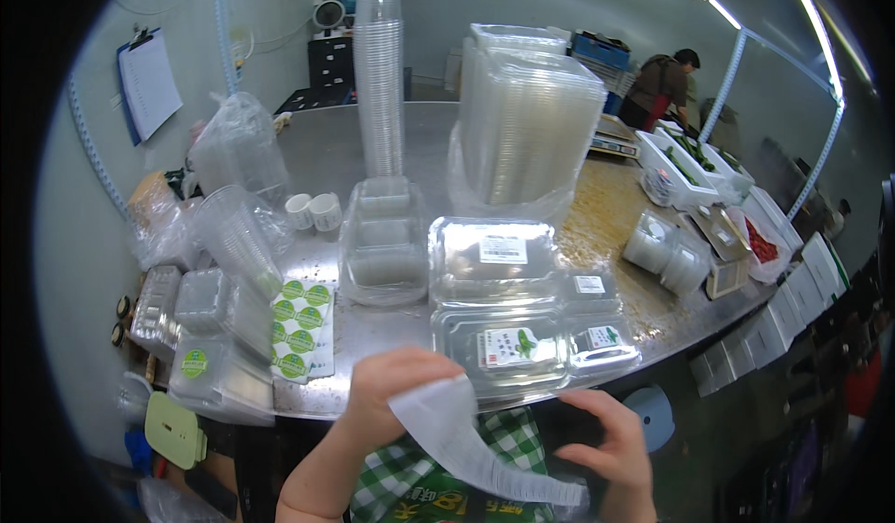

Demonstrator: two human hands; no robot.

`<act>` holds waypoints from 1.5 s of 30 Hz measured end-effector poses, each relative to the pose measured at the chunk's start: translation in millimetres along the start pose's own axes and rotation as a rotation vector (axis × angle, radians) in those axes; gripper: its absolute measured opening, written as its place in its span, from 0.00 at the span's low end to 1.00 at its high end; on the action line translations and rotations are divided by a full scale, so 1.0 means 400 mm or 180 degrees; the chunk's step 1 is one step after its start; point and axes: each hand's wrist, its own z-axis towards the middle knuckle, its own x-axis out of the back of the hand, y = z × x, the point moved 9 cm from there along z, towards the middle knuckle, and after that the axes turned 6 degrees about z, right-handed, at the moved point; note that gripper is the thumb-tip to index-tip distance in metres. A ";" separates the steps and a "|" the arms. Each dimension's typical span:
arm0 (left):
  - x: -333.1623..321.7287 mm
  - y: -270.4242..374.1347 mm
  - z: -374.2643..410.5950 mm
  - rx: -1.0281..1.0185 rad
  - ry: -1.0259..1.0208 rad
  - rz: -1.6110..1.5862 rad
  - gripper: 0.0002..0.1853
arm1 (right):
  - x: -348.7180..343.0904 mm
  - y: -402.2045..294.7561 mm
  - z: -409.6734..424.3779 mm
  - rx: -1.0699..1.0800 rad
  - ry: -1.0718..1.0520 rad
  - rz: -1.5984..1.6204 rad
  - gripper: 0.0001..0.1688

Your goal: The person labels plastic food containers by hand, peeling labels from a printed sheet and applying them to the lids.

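Note:
My left hand (pixel 381 393) grips a white strip of labels (pixel 454 435), which curls down in front of the green checked apron (pixel 370 474). Thumb and fingers spread, my right hand (pixel 615 439) is empty beside the strip's lower end, close to the table edge. Just beyond both hands lies a large clear plastic clamshell (pixel 454 345) with a printed label bearing a green picture. To its right sits a smaller clear clamshell (pixel 622 352) with a similar label. Behind them, another large clamshell (pixel 458 250) and a small one (pixel 573 303) carry white printed labels.
Tall stacks of clear cups (pixel 379 96) and plastic containers (pixel 538 124) rise from the metal table (pixel 308 145). Green round stickers (pixel 301 317) lie left, near stacked boxes (pixel 224 376). White bins (pixel 675 166) hold green vegetables; another person (pixel 661 89) bends behind them.

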 end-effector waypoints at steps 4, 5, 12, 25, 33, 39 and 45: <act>-0.048 0.027 -0.039 0.0052 -0.0229 0.0165 0.14 | -0.148 -0.070 0.105 0.0228 -0.0345 0.0675 0.35; -0.047 0.031 -0.039 0.0000 -0.0160 0.0262 0.14 | -0.161 -0.054 0.103 0.0102 -0.0410 0.0826 0.33; -0.031 0.085 -0.077 -0.0817 0.0223 0.1503 0.13 | -0.187 -0.004 0.084 -0.0251 -0.0201 0.1463 0.25; -0.066 0.039 -0.149 -0.0766 -0.0065 0.0350 0.06 | -0.160 0.006 0.187 0.0893 -0.0985 -0.2240 0.30; -0.069 0.067 -0.113 -0.0564 -0.0151 0.0026 0.09 | -0.188 -0.002 0.186 0.1310 -0.1253 -0.2295 0.21; -0.070 0.067 -0.118 -0.0613 -0.0131 -0.0006 0.08 | -0.188 -0.008 0.181 0.1354 -0.1265 -0.2182 0.25; -0.078 0.073 -0.120 -0.0663 -0.0183 0.0044 0.08 | -0.206 -0.006 0.162 0.1581 -0.1199 -0.2511 0.21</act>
